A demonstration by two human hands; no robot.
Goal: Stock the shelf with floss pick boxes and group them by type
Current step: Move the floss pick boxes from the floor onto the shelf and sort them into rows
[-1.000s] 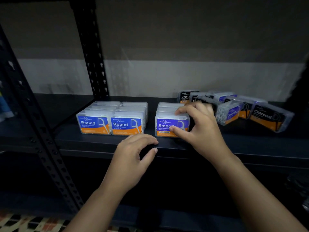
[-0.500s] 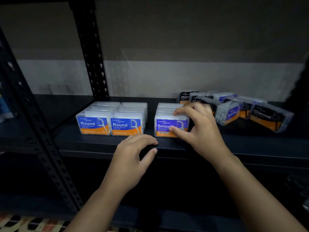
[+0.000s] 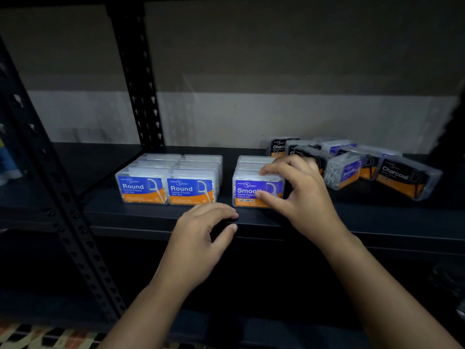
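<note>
Dark shelf (image 3: 377, 222): right hand (image 3: 302, 195) grip pinches upright Smooth box (image 3: 249, 192), label forward; left hand (image 3: 198, 238) loose.

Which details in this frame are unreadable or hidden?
- Head view: right hand covers the end of the Smooth box label.
- Head view: boxes behind the Round boxes show only lids; type unreadable.
- Head view: jumbled pile overlaps; count unclear.
- Head view: small print too small.
</note>
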